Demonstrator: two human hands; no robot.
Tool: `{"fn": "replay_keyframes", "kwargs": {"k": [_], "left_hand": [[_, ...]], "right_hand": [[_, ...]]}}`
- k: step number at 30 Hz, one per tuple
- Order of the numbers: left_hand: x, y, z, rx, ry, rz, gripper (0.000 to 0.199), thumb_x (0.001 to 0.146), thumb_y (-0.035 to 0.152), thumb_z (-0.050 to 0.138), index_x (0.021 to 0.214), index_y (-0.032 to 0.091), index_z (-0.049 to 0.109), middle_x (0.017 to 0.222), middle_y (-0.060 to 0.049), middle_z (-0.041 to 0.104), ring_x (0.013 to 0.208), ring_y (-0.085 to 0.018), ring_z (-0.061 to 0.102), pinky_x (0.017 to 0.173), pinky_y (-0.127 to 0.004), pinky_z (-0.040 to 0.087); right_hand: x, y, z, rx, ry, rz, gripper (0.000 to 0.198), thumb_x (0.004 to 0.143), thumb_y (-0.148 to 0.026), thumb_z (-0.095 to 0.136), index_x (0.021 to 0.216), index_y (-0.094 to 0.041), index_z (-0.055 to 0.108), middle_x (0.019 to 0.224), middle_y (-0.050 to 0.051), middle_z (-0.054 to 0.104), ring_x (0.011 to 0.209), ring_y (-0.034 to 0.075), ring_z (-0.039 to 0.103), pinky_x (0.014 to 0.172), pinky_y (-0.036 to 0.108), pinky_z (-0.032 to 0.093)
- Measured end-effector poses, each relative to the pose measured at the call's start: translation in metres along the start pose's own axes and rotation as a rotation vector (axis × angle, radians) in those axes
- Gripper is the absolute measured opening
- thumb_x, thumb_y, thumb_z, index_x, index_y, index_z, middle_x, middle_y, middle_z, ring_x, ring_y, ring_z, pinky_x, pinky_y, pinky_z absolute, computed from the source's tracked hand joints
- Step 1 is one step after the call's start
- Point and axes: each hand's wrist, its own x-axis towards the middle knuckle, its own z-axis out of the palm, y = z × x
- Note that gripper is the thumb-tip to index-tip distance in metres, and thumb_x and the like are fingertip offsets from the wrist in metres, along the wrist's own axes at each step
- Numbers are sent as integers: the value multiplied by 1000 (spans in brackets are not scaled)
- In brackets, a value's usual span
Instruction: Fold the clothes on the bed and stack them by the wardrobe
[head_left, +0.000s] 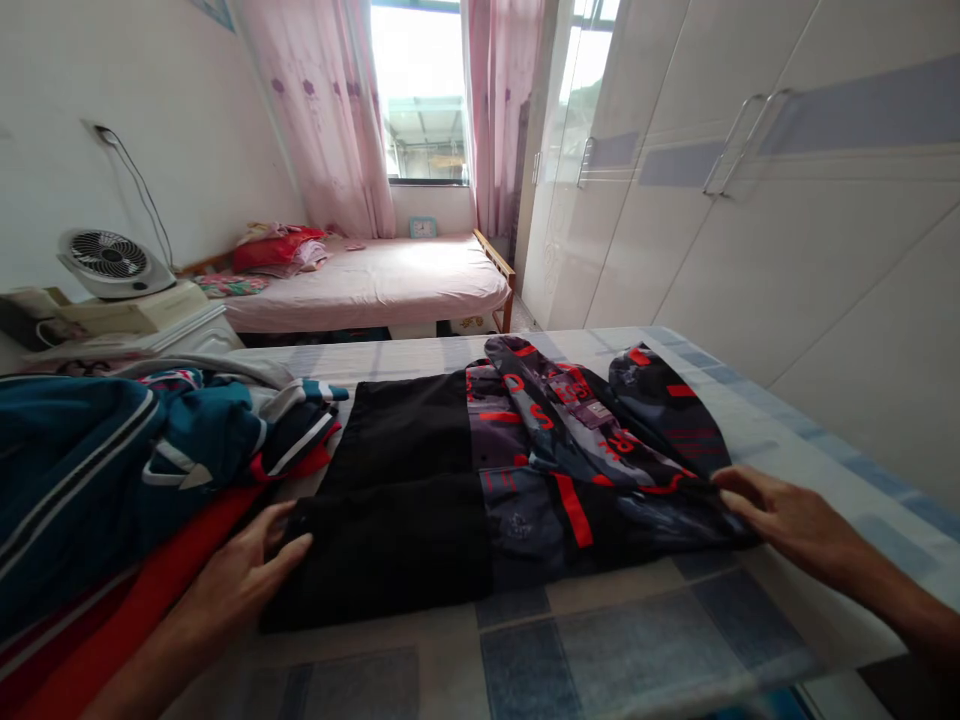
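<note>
A black jacket (420, 540) with a grey, red-lettered patterned part lies spread on the checked cloth of the table. Its near side is folded over, and a patterned flap lies loosely across the middle. At the garment's left edge, my left hand (259, 565) has thumb and fingers closed on the black fabric. My right hand (765, 505) pinches the fabric at the right end, near the patterned sleeve (667, 400). Both hands keep the jacket low against the table.
A heap of clothes (112, 470), teal, red and grey, lies at the table's left. Beyond the table (600, 640) stand a pink-covered bed (390, 275) and a small fan (116, 262) on a cabinet. White wardrobes (750, 260) line the right side.
</note>
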Motion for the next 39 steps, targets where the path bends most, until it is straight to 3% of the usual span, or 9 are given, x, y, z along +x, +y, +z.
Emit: {"fn": "replay_keyframes", "kwargs": {"k": [4,7,9,13,17,21,27,34,39], "left_hand": [[9,35,-8,269,192,278,51,85,52,35,128,29,48,133,-6,54,118,-28,54,97,-44,45],[21,72,9,264,77,717,45,90,46,36,132,35,46,148,2,36,136,-21,32,110,-40,31],[29,80,32,318,-48,823,47,90,46,39,136,37,42,152,2,28,140,-24,22,112,-45,24],[41,49,73,421,-98,573,59,88,54,39,141,29,34,150,-5,31,138,-29,26,108,-50,28],[40,21,73,480,-101,392,62,88,53,36,141,20,37,149,-7,33,138,-29,25,108,-48,30],[42,48,52,499,-64,346,55,89,50,36,130,17,53,140,-10,47,134,-30,34,103,-49,36],[64,92,66,331,-70,734,53,91,48,37,139,28,39,151,-3,28,140,-24,22,112,-47,24],[87,57,87,351,-120,457,57,90,48,34,138,18,42,145,-11,40,134,-26,36,107,-47,31],[121,109,67,144,-129,395,50,86,46,39,124,18,56,132,-10,56,118,-29,53,98,-42,41]], "right_hand": [[9,-59,-4,-64,280,-191,41,83,-49,41,114,-25,56,122,10,59,111,30,56,92,45,44],[24,-107,10,-50,281,-486,49,91,-46,35,131,-22,47,142,8,43,132,24,36,108,41,30],[36,-121,33,-102,247,-597,53,92,-46,35,138,-19,42,149,7,32,139,23,23,112,42,22],[58,-108,88,-228,87,-547,55,93,-47,32,137,-16,44,146,10,37,138,25,27,109,45,25],[65,-89,110,-251,64,-532,54,94,-47,29,138,-18,44,147,9,37,136,24,31,108,44,28],[65,-87,109,-234,94,-550,53,94,-46,30,137,-20,44,147,8,37,136,24,31,107,45,29],[63,-91,107,-226,92,-533,52,94,-46,30,137,-21,45,146,8,38,136,24,32,107,46,29],[57,-97,101,-173,78,-507,50,94,-44,32,135,-21,48,145,8,40,135,24,33,109,46,28],[55,-99,100,-115,82,-486,50,93,-44,33,134,-20,49,144,8,41,135,24,33,109,47,27]]}}
